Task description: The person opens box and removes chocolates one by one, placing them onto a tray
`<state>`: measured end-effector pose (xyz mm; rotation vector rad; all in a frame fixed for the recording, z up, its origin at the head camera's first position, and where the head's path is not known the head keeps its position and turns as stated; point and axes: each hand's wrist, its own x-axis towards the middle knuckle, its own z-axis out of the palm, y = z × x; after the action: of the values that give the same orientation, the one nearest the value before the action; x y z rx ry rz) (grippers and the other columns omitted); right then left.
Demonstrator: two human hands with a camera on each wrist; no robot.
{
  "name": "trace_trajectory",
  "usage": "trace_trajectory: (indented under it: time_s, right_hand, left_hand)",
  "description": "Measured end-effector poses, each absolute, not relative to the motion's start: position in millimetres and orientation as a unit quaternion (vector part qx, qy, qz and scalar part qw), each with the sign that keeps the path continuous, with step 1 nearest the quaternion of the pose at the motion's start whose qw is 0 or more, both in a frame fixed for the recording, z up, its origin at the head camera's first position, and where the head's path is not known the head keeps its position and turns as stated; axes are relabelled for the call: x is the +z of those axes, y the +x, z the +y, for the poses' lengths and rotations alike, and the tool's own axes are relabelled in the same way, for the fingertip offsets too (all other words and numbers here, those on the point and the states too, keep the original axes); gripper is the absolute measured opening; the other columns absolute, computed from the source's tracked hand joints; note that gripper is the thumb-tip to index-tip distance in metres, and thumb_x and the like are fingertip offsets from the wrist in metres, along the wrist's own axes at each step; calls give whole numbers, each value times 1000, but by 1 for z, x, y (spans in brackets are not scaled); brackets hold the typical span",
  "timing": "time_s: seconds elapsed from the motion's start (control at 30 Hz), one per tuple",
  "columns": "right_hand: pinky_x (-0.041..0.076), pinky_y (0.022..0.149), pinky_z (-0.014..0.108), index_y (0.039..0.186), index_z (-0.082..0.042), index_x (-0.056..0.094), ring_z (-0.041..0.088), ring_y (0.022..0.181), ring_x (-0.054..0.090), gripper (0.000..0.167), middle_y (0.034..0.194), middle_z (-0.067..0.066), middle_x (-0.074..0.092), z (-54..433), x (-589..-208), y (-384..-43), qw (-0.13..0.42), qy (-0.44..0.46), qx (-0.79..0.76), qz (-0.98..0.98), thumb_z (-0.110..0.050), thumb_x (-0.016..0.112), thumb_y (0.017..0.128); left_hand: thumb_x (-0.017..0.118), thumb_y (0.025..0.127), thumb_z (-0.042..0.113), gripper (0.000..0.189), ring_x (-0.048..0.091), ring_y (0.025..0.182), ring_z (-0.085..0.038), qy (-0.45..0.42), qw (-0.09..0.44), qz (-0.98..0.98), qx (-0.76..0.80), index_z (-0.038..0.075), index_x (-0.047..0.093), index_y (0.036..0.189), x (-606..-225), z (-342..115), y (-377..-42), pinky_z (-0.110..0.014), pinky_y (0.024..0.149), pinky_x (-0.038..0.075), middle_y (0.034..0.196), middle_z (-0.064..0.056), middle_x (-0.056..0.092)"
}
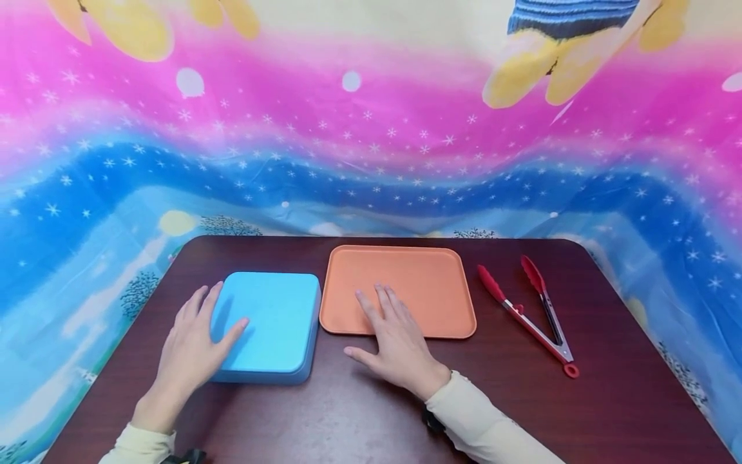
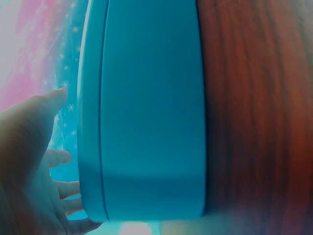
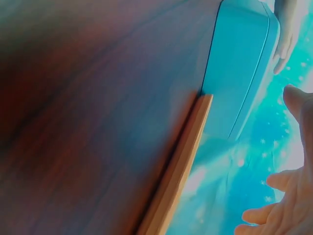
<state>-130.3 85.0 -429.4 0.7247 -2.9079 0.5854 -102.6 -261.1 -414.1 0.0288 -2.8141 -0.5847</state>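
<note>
A square blue box with a lid stands left of centre on the table. My left hand is at the box's left side, fingers spread, the thumb over the lid; in the left wrist view the box's side wall fills the middle. Just right of the box lies an orange tray, flat, its left edge close to the box. Over the tray's front edge my right hand hovers with straight, spread fingers, holding nothing. In the right wrist view the tray's edge appears below that hand.
Red-tipped metal tongs lie spread on the right of the dark wooden table. A colourful printed cloth hangs behind and around the table.
</note>
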Motion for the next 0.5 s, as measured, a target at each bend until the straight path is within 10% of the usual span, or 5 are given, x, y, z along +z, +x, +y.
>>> trace_trajectory:
  time_s: [0.5]
  right_hand:
    - [24, 127, 51, 163, -13, 22, 33, 157, 21, 97, 168, 15, 26, 51, -435, -127, -33, 279, 221, -934, -63, 63, 91]
  left_hand:
    - [56, 98, 59, 96, 26, 144, -57, 32, -2, -963, -267, 7, 9, 163, -420, -283, -93, -80, 104, 30, 160, -34, 24]
